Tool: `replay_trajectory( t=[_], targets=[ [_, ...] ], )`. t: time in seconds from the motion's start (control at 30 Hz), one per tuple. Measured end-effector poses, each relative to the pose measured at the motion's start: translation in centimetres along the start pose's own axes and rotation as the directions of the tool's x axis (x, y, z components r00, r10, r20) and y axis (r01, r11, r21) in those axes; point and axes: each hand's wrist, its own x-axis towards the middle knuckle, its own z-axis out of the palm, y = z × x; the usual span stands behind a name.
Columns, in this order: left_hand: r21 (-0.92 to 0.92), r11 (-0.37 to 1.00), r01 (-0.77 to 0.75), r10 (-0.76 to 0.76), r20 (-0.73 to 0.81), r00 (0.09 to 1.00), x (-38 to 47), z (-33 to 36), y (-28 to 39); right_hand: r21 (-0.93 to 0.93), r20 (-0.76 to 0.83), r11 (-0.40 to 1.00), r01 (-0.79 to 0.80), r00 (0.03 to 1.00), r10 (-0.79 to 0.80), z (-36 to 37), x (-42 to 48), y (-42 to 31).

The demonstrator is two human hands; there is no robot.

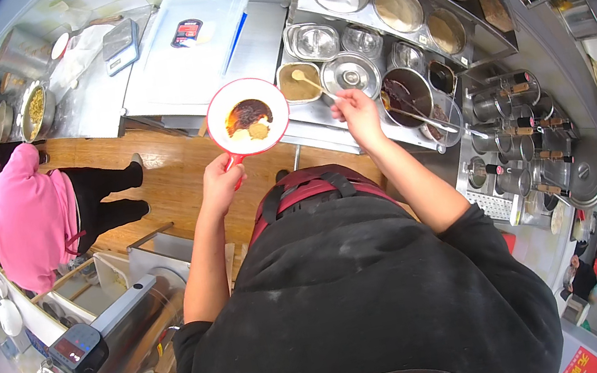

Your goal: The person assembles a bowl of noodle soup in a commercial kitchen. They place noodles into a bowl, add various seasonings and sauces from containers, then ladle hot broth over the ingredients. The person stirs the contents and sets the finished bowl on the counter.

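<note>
My left hand (221, 186) grips the red handle of a white bowl (242, 91) with a red rim. Inside lie a dark brown sauce (250, 112) with reddish oil at its edge and small heaps of pale and tan powder (258, 130). Between the fingers of my right hand (359, 115) is the handle end of a light wooden spoon (315, 83). The spoon's head is over a square metal container of tan seasoning (295, 90); whether it touches the contents I cannot tell. A lidded round metal pot (350, 77) stands just beyond my right fingers.
Right of my right hand, a pot of dark liquid (406, 96) holds a ladle. Metal tubs of powder (398, 9) line a raised shelf (366, 23). A large translucent plastic box (194, 45) and a digital scale (121, 46) occupy the left counter. A person in pink (34, 216) stands at left.
</note>
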Motion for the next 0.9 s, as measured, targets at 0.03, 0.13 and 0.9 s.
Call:
replay_trajectory(
  t=[0.03,0.13,0.9],
  targets=[
    [0.024,1.000,0.013,-0.013,-0.004,1.000,-0.3,-0.5,-0.7,0.068,0.015,0.996,-0.052,0.999,0.051,0.5,0.5,0.1],
    [0.008,1.000,0.020,-0.020,-0.043,0.999,-2.4,-1.3,-2.2,0.018,-0.031,1.000,0.008,0.999,-0.007,0.7,-0.8,-0.6],
    [0.079,0.868,0.490,-0.493,0.249,0.834,-4.7,17.3,-27.7,-0.091,-0.536,0.757,-0.646,0.673,0.510,-27.0,0.3,44.4]
  ],
)
